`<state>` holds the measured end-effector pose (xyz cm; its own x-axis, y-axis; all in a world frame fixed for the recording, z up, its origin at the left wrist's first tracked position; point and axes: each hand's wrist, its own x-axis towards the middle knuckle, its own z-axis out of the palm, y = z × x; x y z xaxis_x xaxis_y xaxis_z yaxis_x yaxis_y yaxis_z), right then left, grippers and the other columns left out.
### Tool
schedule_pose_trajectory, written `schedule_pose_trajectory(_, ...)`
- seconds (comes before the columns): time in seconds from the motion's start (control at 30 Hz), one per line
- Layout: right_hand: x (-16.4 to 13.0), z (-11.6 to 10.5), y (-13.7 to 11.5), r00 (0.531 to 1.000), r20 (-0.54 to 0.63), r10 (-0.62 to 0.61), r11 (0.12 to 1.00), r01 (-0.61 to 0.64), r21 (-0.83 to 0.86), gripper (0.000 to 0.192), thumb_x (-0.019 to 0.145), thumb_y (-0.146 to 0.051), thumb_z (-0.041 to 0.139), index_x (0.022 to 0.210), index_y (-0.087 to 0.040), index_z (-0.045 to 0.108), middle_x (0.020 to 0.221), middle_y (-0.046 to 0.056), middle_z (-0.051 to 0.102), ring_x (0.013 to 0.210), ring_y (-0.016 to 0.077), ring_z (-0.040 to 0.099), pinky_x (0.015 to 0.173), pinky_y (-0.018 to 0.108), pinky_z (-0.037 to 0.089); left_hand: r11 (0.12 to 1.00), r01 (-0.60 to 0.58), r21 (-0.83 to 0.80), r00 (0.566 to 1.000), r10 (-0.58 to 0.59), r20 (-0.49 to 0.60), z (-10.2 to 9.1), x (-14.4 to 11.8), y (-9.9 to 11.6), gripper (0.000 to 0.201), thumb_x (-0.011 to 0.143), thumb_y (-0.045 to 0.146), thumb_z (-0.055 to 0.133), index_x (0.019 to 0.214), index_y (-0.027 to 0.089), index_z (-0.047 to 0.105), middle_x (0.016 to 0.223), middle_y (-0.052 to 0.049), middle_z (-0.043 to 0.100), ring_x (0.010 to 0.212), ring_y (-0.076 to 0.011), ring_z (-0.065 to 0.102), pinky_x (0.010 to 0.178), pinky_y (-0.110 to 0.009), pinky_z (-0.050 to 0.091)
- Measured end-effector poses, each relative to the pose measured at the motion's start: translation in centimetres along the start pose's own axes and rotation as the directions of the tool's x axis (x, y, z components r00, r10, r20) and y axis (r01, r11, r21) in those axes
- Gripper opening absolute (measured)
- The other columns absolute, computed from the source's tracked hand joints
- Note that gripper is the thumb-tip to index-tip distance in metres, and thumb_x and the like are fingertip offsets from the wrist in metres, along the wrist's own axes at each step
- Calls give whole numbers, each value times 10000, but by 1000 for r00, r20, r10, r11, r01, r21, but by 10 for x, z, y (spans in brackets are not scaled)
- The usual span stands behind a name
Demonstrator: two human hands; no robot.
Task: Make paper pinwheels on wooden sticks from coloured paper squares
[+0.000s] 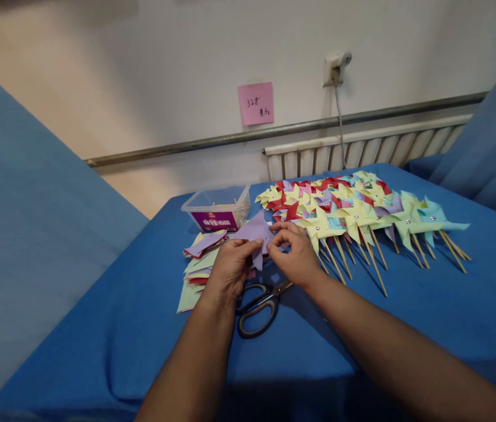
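Observation:
A piece of purple paper (254,227), cut and partly folded like a pinwheel, is held up between my two hands. My left hand (234,264) grips it from below left, thumb across its front. On its right side, my right hand (292,251) has thumb and forefinger bent together at the paper's edge; whether a small part is also between them is hidden. Just beneath my hands lie black-handled scissors (259,313), blades toward the right. To the left is a stack of coloured paper pieces (195,272), partly covered by my left hand.
Many finished paper pinwheels (356,217) on wooden sticks lie in rows at the right. A clear plastic box (219,202) with a purple label stands behind the paper stack. The blue-covered table (142,328) meets a wall with a pipe (213,140) and a radiator (362,146).

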<state>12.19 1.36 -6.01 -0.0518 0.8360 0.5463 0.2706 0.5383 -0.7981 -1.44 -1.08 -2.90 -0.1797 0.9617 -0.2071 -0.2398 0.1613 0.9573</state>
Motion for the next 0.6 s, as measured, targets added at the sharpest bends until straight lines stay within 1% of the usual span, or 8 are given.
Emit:
schedule_pose_trajectory(0.27, -1, 1, 0, 1000, 6, 2, 999, -2, 36, 160, 729, -198, 622, 586, -221, 554, 999, 61, 658, 991, 236, 593, 908, 427, 445, 1000, -12, -18, 1000, 12, -3, 1, -2, 1, 256, 525, 229, 825, 564, 109, 603, 478, -1, 566, 412, -83, 488, 435, -208, 353)
schedule_pose_trajectory(0.4, -1, 1, 1, 1000, 11, 13, 999, -14, 46, 158, 733, -203, 618, 590, -223, 555, 982, 58, 663, 977, 233, 601, 896, 422, 450, 1000, -10, -19, 1000, 10, -4, 2, -2, 1, 265, 517, 239, 833, 582, 108, 612, 479, 1, 566, 408, -82, 483, 424, -205, 352)
schedule_pose_trajectory(0.6, -3, 2, 0, 1000, 11, 9, 998, -10, 61, 157, 741, -210, 621, 602, -222, 548, 978, 58, 668, 975, 228, 607, 905, 417, 450, 999, -29, 39, 999, 30, -31, 2, -3, 0, 245, 544, 268, 808, 596, 129, 613, 471, 6, 559, 386, -93, 471, 395, -213, 352)
